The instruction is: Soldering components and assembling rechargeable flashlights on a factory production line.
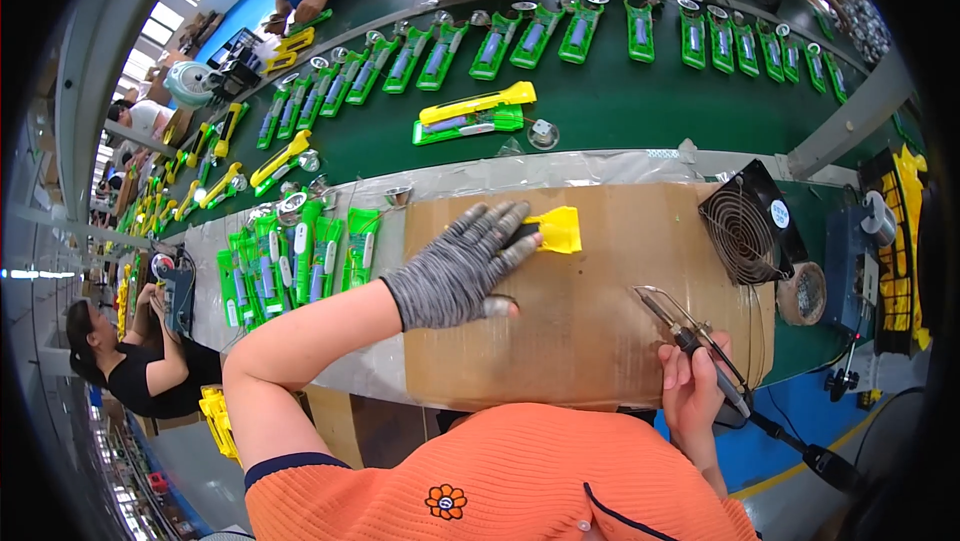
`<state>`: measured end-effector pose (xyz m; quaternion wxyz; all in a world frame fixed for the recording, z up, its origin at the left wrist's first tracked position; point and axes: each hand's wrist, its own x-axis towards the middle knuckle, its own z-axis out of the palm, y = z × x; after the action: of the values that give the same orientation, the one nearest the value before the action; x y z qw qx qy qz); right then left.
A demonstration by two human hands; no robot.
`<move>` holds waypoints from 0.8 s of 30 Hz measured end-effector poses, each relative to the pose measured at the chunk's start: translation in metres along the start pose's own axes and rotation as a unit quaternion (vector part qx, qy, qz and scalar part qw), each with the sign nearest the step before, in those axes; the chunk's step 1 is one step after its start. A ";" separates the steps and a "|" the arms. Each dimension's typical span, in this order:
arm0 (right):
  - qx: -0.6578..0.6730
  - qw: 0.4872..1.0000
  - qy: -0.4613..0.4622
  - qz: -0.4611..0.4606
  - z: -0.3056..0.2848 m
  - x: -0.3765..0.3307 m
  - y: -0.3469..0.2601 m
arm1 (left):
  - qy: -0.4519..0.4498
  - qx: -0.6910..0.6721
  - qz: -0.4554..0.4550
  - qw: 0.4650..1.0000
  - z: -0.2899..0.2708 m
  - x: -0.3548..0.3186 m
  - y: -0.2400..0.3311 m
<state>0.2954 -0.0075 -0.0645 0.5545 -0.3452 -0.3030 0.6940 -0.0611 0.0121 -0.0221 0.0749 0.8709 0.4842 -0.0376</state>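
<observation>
My left hand [455,266], in a grey knit glove with bare fingertips, lies over a yellow plastic casing [561,229] on the cardboard sheet [560,341]. Its fingers are stretched out, and they hide most of the casing. In my right hand [695,396] is a soldering iron [690,339] with a thin metal guide along its tip. The tip points up and left above the cardboard, apart from the casing. Left of my gloved hand stands a group of green casings [300,261] with lavender cylinders and wires in them.
A black fan [750,226], a roll of tape [802,293] and a blue box with a solder spool [878,219] stand at right. Beyond, green casings [490,46] line the green belt [610,106], near a yellow-topped one [478,111]. Co-workers sit left and far.
</observation>
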 end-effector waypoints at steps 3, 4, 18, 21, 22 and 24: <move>0.018 1.000 0.018 -0.005 -0.002 0.000 0.003 | 0.074 -0.019 0.038 0.996 -0.012 0.007 -0.004; 0.023 1.000 0.008 -0.006 -0.003 0.000 0.003 | 0.135 -0.074 0.040 0.987 -0.025 0.017 -0.030; -0.016 0.999 0.029 0.000 0.003 -0.005 0.002 | 0.082 -0.010 -0.550 0.831 -0.035 0.087 -0.304; -0.014 1.000 0.001 0.001 0.006 -0.004 -0.003 | 0.164 -0.035 -0.551 0.818 -0.045 0.050 -0.301; -0.014 1.000 -0.007 0.000 0.005 -0.004 -0.003 | 0.208 -0.041 -0.524 0.825 -0.051 0.039 -0.287; 0.000 1.000 -0.020 -0.003 0.001 -0.006 -0.002 | 0.230 -0.059 -0.449 0.861 -0.078 0.020 -0.230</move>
<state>0.2968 -0.0126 -0.0618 0.5499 -0.3303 -0.3150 0.6995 -0.2462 0.1611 0.0308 -0.0124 0.5367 0.8279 0.1623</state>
